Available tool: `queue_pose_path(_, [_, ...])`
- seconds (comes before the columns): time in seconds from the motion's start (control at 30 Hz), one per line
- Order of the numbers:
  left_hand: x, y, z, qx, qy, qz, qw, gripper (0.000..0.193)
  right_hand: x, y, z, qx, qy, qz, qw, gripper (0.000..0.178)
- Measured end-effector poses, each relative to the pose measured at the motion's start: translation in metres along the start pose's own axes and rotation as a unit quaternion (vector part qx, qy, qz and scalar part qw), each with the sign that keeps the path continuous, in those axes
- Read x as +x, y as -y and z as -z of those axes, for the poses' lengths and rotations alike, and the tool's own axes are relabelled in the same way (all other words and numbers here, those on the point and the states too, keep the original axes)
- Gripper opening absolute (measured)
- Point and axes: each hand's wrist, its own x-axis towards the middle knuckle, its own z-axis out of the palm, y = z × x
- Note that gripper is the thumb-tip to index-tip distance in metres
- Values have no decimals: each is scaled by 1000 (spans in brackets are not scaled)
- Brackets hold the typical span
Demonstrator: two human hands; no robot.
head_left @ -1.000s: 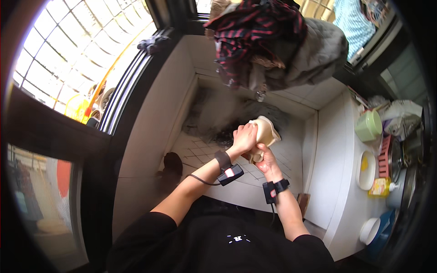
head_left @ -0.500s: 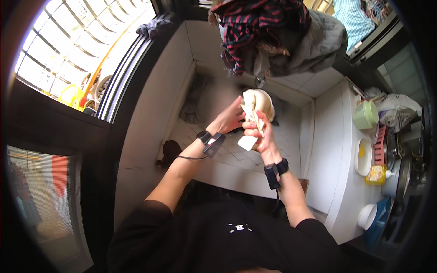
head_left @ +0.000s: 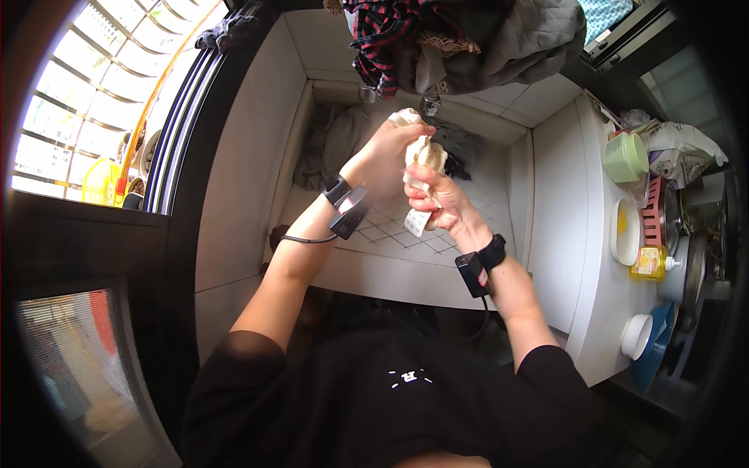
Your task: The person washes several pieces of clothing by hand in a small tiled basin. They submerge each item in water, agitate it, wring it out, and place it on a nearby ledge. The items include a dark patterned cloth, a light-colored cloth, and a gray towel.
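While the left hand has its grip clamped on the upper end of the cream cloth, the right hand clamps it lower; this cloth is over the white basin.

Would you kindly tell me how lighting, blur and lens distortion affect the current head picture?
In the head view, glare burns the barred window at left toward white; head view: haze softens the grey cloth in the background, while the cream cloth between left hand and right hand reads more clearly; head view: the edge of the white counter bows, and the corners fall to black.
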Motion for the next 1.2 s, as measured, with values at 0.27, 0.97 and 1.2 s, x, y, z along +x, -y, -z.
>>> queue_pose_path(0.27, [22,19,12,240,-91,-44,965,17,18,5,0,-683,-182,99,700,22])
queue_pose_path(0.97, [-104,0,63,-279,-72,-46,956,51,26,25,-46,-360,51,-23,931,44])
queue_pose_path(1.2, [-210,0,90,-272,-214,19,938,44,78,69,-164,-365,93,181,908,44])
